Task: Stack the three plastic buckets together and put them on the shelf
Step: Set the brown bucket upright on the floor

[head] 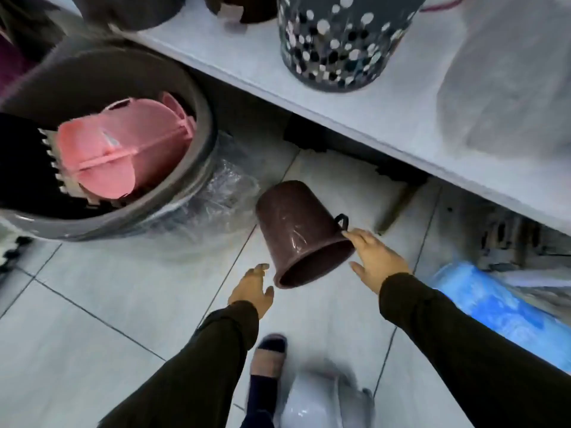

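A dark brown plastic bucket (301, 233) lies on its side on the tiled floor, its mouth toward me and a black handle lug on its right. My right hand (375, 259) is spread, fingertips touching the bucket's rim at the right. My left hand (251, 288) hovers open just left of the rim, not touching. A pale grey bucket (321, 403) shows blurred at the bottom edge by my foot. The white shelf (355, 112) runs diagonally above the brown bucket.
A large grey tub (197, 125) with pink plastic pieces stands at left, wrapped in clear film. On the shelf are a dotted black basket (336, 41), dark containers and a white bag (509, 88). A blue roll (488, 307) lies at right.
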`<state>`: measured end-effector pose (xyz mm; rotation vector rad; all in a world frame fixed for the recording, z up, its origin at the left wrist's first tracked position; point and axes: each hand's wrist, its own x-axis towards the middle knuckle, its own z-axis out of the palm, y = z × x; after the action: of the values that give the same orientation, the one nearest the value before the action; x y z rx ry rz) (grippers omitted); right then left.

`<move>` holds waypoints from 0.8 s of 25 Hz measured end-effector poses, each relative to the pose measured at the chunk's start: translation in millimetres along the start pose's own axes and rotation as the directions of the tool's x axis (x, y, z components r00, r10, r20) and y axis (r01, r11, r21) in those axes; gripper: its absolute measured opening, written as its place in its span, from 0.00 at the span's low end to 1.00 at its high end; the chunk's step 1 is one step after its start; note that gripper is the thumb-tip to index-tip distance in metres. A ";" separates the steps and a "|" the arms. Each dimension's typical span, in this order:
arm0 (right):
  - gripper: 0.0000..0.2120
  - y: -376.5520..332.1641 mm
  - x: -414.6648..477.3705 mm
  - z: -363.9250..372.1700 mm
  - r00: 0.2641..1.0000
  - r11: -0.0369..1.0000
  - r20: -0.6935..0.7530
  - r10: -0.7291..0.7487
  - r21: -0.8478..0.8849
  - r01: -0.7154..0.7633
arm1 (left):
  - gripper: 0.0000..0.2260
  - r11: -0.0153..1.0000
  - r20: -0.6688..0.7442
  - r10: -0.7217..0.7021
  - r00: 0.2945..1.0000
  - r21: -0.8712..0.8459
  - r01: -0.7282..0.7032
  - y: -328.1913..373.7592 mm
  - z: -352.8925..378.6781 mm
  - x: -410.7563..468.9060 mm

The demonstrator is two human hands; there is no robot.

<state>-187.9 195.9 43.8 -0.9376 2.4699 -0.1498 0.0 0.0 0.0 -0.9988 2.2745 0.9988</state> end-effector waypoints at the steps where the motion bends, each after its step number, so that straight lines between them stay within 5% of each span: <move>1: 0.31 4.2 21.6 12.0 0.999 0.999 -0.028 -0.039 -0.031 0.038 | 0.28 1.000 0.028 -0.016 0.999 -0.025 0.017 -4.8 14.1 19.2; 6: 0.21 14.0 88.0 67.8 0.996 0.989 -0.026 -0.089 -0.124 0.085 | 0.26 0.934 0.107 -0.172 0.979 -0.297 0.196 -29.2 72.5 92.4; 9: 0.14 14.4 88.5 69.6 0.987 0.975 -0.097 -0.125 -0.196 0.105 | 0.09 0.928 -0.009 -0.078 0.997 -0.366 0.069 -43.6 75.8 92.7; 11: 0.13 14.7 92.3 54.0 0.981 0.984 -0.156 -0.115 -0.156 0.091 | 0.06 0.895 -0.195 0.003 0.981 -0.437 -0.090 -39.2 55.4 90.4; 14: 0.11 26.5 103.6 31.1 0.968 0.996 -0.236 0.087 0.021 -0.084 | 0.14 0.889 -0.362 0.059 0.930 -0.404 -0.214 -26.0 6.3 100.5; 20: 0.12 40.9 112.5 62.8 0.845 0.740 0.017 0.535 0.472 -0.478 | 0.35 0.951 -0.152 -0.015 0.988 -0.308 -0.033 1.4 -16.9 129.5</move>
<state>-254.4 158.2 -67.6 -0.0335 2.5267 -0.5892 -84.7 -68.4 -72.1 -1.2313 2.2888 1.3575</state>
